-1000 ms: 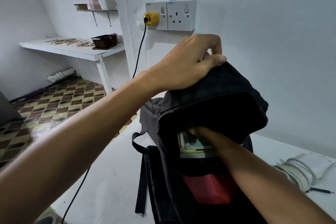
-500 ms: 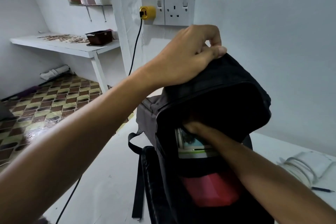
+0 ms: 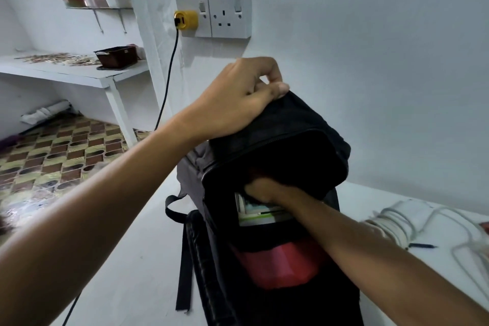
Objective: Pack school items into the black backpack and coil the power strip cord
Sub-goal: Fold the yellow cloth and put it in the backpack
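Under the left hand (image 3: 232,103) pinching its top, the backpack (image 3: 277,156) — right hand (image 3: 260,189) inside, grip unclear.

Two bare forearms show, neither with a sleeve, a watch, a band or a ring on any part in view. The left hand (image 3: 238,98) shows its back, knuckles and short thumbnail. Of the right hand (image 3: 260,189) only the wrist and knuckles are visible.
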`<state>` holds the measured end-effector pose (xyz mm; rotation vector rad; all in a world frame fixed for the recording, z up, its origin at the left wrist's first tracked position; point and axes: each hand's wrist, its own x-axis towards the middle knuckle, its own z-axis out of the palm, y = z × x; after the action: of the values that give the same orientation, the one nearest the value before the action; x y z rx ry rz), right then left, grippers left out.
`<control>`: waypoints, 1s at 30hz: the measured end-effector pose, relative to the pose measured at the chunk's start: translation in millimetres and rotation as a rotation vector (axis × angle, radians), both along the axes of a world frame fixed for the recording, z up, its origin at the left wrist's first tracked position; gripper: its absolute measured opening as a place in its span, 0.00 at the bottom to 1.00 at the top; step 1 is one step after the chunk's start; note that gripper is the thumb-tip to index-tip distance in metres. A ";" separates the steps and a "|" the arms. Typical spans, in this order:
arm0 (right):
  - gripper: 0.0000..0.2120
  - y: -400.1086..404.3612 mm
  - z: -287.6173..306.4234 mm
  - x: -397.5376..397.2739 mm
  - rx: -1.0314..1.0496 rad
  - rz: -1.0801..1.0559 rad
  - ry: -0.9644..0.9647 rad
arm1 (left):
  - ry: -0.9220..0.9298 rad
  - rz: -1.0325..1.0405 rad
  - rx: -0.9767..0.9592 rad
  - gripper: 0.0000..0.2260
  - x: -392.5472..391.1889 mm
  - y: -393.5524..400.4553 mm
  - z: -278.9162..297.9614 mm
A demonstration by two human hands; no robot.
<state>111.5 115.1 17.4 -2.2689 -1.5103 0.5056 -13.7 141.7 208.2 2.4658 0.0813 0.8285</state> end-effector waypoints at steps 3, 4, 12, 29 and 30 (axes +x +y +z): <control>0.18 -26.1 6.9 -18.9 0.059 0.037 -0.068 | 0.006 -0.029 -0.043 0.09 -5.4 -0.3 -8.5; 0.16 -35.3 6.9 -25.0 0.103 0.076 -0.090 | 0.013 -0.037 -0.066 0.09 -8.4 0.0 -12.4; 0.08 -124.4 0.6 -62.0 0.236 0.209 0.094 | 0.072 -0.088 -0.251 0.12 -34.1 -5.1 -53.1; 0.06 -298.9 -28.7 -66.1 0.466 0.151 0.166 | 0.848 0.211 0.147 0.13 -55.5 -86.1 -190.3; 0.06 -307.5 -29.4 -62.3 0.481 0.118 0.178 | 0.862 0.248 0.215 0.12 -51.8 -98.5 -190.2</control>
<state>49.2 -192.5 -12.0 -1.7319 -1.4903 0.3209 -65.5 43.3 18.0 2.8747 0.6376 -0.2073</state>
